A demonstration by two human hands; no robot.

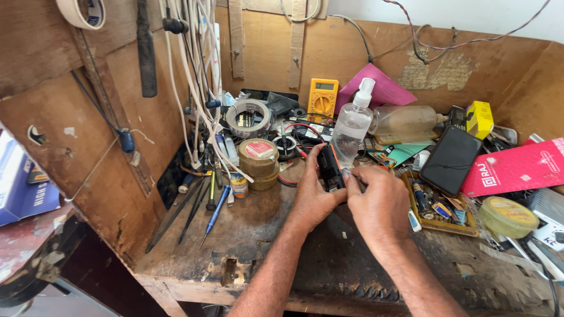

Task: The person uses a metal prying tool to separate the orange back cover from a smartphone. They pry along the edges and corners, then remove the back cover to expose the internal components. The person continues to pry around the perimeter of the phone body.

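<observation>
Near the middle of the frame, the left hand (311,196) is gripping a small black device (330,170) while the right hand (376,208) is pinching at its lower edge. It is sitting between both hands, just above the counter (247,235). A slip could be knocking the spray bottle (352,126) standing right behind it, or dropping the part into the clutter.

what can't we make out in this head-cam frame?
- Small black device: mostly covered by the left hand and right hand; its kind is unclear.
- Right fingertips: what they pinch is too small to see.
- Parts tray: contents too small.
- Tape roll: cut by the top edge.
</observation>
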